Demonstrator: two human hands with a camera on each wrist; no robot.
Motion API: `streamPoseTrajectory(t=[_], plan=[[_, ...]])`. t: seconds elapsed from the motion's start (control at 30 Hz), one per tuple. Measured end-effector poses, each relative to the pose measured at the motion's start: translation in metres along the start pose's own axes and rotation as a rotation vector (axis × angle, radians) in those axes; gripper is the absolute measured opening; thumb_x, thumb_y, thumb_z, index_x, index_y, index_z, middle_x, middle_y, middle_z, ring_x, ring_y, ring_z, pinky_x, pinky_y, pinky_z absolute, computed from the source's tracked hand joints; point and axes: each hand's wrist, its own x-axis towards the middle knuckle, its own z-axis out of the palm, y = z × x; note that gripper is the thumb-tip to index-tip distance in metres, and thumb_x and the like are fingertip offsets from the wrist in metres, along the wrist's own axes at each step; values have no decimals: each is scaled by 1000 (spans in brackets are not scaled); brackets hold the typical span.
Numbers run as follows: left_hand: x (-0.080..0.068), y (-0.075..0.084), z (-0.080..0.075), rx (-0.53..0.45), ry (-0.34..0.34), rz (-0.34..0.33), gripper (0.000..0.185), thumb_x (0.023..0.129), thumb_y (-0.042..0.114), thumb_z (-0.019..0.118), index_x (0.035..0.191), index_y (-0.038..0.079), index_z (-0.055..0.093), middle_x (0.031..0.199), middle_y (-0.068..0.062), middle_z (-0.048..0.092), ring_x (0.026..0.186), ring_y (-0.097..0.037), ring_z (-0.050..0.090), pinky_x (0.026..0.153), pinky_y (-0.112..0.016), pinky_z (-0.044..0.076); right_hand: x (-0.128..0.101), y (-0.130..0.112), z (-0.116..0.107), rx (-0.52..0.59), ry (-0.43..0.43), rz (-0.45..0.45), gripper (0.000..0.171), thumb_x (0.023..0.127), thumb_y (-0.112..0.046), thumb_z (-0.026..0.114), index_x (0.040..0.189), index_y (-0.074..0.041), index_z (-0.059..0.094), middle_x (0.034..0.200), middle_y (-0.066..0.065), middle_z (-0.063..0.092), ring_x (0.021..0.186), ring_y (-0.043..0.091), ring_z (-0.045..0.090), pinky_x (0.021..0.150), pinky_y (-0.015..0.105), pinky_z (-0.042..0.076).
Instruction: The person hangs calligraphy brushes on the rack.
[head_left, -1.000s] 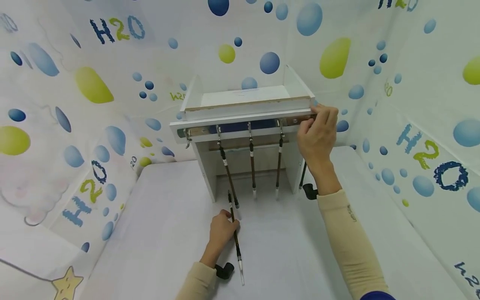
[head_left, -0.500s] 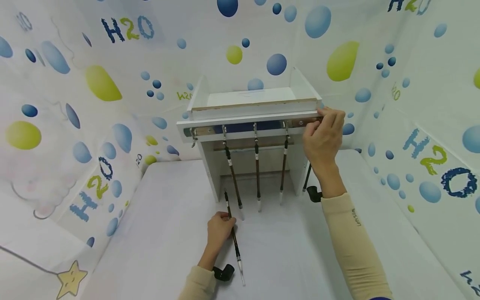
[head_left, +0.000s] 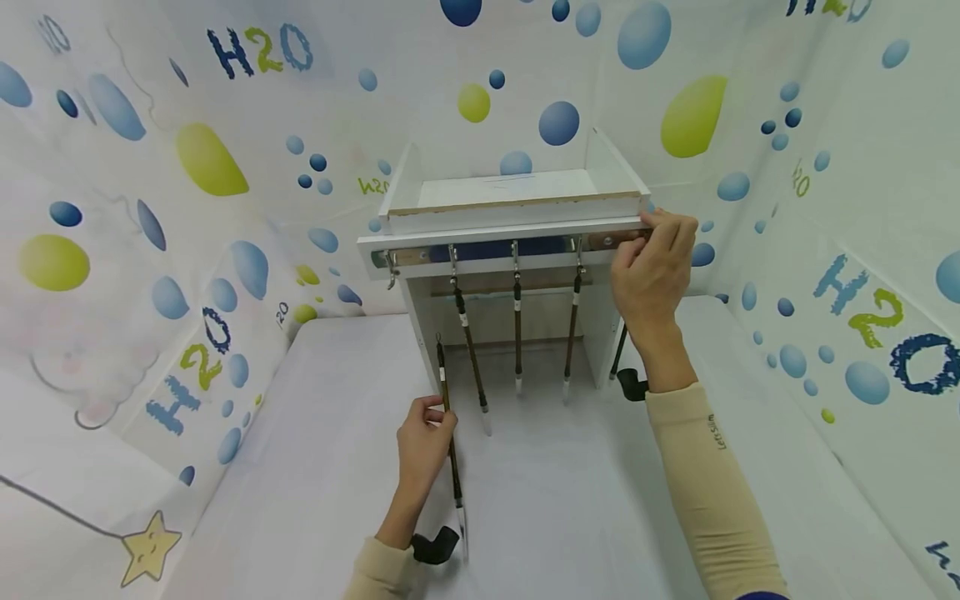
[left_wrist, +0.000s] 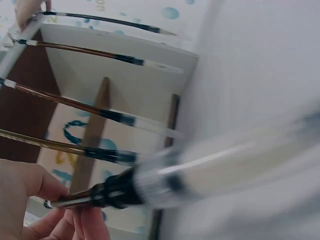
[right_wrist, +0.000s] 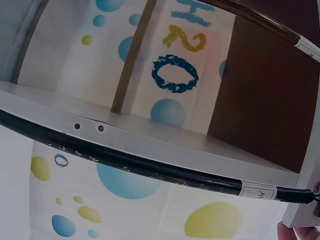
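In the head view my left hand pinches a calligraphy brush by its dark handle, in front of the white rack's left leg. The brush points tip down, its hanging loop at the upper end. In the left wrist view a clear cap covers the bristles, large and blurred close to the camera. My right hand holds the right end of the rack's front rail. Just below it hangs a black-handled brush, its hook end near my right fingertips. More brushes hang from hooks along the rail.
The leftmost hook carries no brush. A white open-topped tray forms the top of the rack. White cloth covers the table, and patterned sheets surround it on the back and sides.
My left hand has moved up and slightly left with the brush, bringing its loop end nearer the rail. My right hand stays at the rail's end. The head view has shifted slightly.
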Motion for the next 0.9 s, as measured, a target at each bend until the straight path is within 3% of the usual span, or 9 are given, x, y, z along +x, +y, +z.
streamPoseTrajectory(t=[0.37,0.67,0.9], plan=[[-7,23,-16,6,46,176,30,91,10,65,120,9,62,91,-8,72,69,-13,61,53,-22,47,0,-1,-1,1,-11,9,29,95,-9,44,121,2,51,124,24,46,126,32,52,90,49,54],[-5,35,-30,-19,188,316,31,90,4,64,120,7,61,92,-7,72,71,-12,60,59,-18,49,0,-1,-1,3,-15,5,29,95,-10,44,121,2,51,126,23,46,125,32,51,93,48,52],[1,47,-40,-46,281,387,29,89,2,64,118,3,62,89,-10,72,69,-8,58,60,-12,47,0,0,-1,3,-20,10,30,95,-10,44,121,2,51,126,23,45,125,32,51,95,48,52]])
